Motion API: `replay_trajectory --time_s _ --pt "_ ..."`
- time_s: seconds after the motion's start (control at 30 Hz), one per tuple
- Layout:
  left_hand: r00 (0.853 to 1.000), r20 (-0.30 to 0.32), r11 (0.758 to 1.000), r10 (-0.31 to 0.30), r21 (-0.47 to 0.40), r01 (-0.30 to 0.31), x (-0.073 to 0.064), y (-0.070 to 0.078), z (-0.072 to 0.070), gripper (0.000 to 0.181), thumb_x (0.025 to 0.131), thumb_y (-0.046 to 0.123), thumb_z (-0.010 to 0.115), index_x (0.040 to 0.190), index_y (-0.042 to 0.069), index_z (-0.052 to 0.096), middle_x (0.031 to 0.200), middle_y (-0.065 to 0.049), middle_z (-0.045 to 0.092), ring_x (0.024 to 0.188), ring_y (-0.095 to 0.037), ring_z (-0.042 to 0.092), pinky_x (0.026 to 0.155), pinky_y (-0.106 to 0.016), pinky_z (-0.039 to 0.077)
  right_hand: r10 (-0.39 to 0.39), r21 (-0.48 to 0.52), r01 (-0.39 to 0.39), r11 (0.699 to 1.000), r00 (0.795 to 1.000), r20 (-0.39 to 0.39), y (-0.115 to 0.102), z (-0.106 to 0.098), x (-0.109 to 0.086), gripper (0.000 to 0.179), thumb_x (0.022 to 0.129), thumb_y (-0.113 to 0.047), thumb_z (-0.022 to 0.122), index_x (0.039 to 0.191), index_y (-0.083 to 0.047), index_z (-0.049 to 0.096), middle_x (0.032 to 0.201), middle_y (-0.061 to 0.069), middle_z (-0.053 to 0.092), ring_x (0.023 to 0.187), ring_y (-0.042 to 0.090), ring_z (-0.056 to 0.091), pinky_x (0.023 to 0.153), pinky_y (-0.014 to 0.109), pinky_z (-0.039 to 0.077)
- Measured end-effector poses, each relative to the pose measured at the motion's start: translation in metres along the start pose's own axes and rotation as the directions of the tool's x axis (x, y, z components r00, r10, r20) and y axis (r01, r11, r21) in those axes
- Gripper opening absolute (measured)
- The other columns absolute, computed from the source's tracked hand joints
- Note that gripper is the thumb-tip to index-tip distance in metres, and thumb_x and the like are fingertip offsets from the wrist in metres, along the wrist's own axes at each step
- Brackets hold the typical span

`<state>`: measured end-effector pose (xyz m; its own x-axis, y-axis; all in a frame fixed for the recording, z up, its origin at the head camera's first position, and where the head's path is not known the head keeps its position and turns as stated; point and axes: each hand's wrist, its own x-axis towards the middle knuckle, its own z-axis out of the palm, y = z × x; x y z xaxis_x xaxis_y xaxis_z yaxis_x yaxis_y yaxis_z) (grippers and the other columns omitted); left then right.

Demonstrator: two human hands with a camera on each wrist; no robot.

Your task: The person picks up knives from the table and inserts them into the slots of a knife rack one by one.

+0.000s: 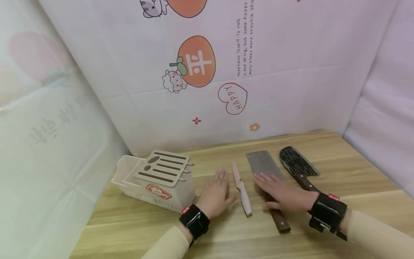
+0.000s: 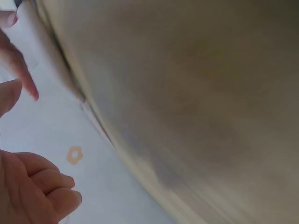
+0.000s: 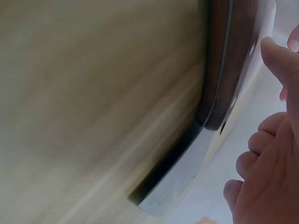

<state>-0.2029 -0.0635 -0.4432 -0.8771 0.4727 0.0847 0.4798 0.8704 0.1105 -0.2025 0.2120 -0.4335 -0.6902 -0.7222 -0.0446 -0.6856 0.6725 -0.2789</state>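
In the head view my left hand [image 1: 214, 196] is held palm down between the knife holder and a paring knife [image 1: 245, 199] with a pink blade and pale handle. Its fingers are straight and hold nothing. My right hand [image 1: 284, 192] is over a cleaver [image 1: 263, 162] with a grey rectangular blade, covering part of its blade and brown handle. The fingers are extended, and the right wrist view shows a gap between them and the cleaver's handle [image 3: 229, 60]. Right of it lies a second, dark-patterned chopping knife [image 1: 295, 162], its handle partly behind my right wrist.
A beige plastic knife holder [image 1: 184, 194] with a slotted top stands at the left of the wooden table [image 1: 226, 237]. A printed white cloth [image 1: 284, 97] hangs behind the table, with more cloth along both sides.
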Motion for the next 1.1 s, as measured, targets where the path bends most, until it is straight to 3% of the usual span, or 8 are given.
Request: replay_trajectory --time_s 0.2,0.43,0.57,0.7,0.8,0.93,1.0,1.1 --pt "0.998 0.007 0.998 0.057 -0.012 -0.057 -0.020 -0.005 -0.004 0.084 0.096 0.060 0.047 0.151 0.004 0.021 0.156 -0.013 0.019 0.142 -0.027 0.019 0.110 -0.056 0.025 -0.020 0.017 0.020 1.000 1.000 0.022 -0.006 0.000 -0.015 0.079 0.096 -0.047 0.056 0.151 -0.002 0.020 0.157 0.018 0.016 0.141 0.037 0.016 0.109 0.057 0.025" --pt "0.986 0.105 0.991 0.129 0.007 -0.131 -0.051 -0.007 -0.037 0.082 0.096 0.058 0.049 0.152 0.006 0.019 0.157 -0.012 0.017 0.142 -0.024 0.017 0.110 -0.057 0.023 -0.049 -0.013 0.050 0.999 0.998 0.024 -0.010 -0.003 -0.028 0.063 0.102 -0.036 0.050 0.151 -0.004 0.025 0.156 0.016 0.023 0.139 0.037 0.023 0.105 0.056 0.032" --pt "0.980 0.084 0.983 0.183 -0.011 -0.183 -0.079 -0.019 -0.051 0.073 0.098 0.053 0.048 0.150 0.007 0.026 0.154 -0.012 0.025 0.140 -0.022 0.023 0.109 -0.056 0.027 -0.068 -0.016 0.068 0.998 0.997 0.021 -0.010 -0.003 -0.032 0.054 0.104 -0.025 0.048 0.150 -0.007 0.027 0.155 0.014 0.026 0.136 0.037 0.028 0.102 0.055 0.038" --pt "0.961 -0.077 0.959 0.265 -0.088 -0.271 -0.109 -0.044 -0.058 0.058 0.096 0.038 0.060 0.142 0.007 0.044 0.144 -0.011 0.046 0.131 -0.023 0.043 0.104 -0.048 0.039 -0.092 -0.025 0.093 0.995 0.995 0.034 -0.007 -0.002 -0.034 0.052 0.104 -0.021 0.048 0.150 -0.008 0.029 0.155 0.014 0.028 0.135 0.038 0.031 0.099 0.055 0.040" --pt "0.906 -0.269 0.914 0.325 -0.156 -0.374 -0.128 -0.070 -0.057 0.047 0.086 0.023 0.073 0.129 0.008 0.059 0.127 -0.010 0.062 0.114 -0.021 0.059 0.092 -0.039 0.050 -0.109 -0.030 0.111 0.993 0.993 0.045 -0.005 0.000 -0.034 0.052 0.103 -0.019 0.048 0.150 -0.009 0.029 0.154 0.013 0.029 0.135 0.036 0.033 0.098 0.055 0.041" --pt "0.832 -0.435 0.862 0.343 -0.205 -0.463 -0.148 -0.104 -0.063 0.032 0.081 0.013 0.077 0.112 0.007 0.068 0.106 -0.008 0.071 0.095 -0.016 0.067 0.082 -0.025 0.054 -0.168 -0.058 0.170 0.984 0.985 0.026 -0.003 0.004 -0.038 0.052 0.100 -0.014 0.052 0.149 -0.011 0.033 0.153 0.011 0.034 0.134 0.031 0.036 0.097 0.051 0.044" --pt "0.826 -0.471 0.873 0.311 -0.202 -0.444 -0.157 -0.121 -0.071 0.024 0.082 0.014 0.076 0.105 0.008 0.071 0.100 -0.006 0.072 0.090 -0.015 0.068 0.081 -0.021 0.053 -0.226 -0.090 0.225 0.970 0.974 -0.006 0.000 0.005 -0.040 0.053 0.097 -0.010 0.055 0.147 -0.014 0.038 0.151 0.008 0.038 0.132 0.029 0.039 0.096 0.048 0.047" --pt "0.810 -0.543 0.915 0.222 -0.171 -0.365 -0.165 -0.145 -0.083 0.017 0.080 0.012 0.076 0.096 0.009 0.072 0.092 -0.004 0.073 0.082 -0.014 0.069 0.077 -0.019 0.053 -0.320 -0.135 0.312 0.941 0.946 -0.045 0.004 0.005 -0.041 0.054 0.091 -0.006 0.061 0.142 -0.018 0.048 0.147 0.006 0.043 0.130 0.028 0.043 0.091 0.046 0.050"
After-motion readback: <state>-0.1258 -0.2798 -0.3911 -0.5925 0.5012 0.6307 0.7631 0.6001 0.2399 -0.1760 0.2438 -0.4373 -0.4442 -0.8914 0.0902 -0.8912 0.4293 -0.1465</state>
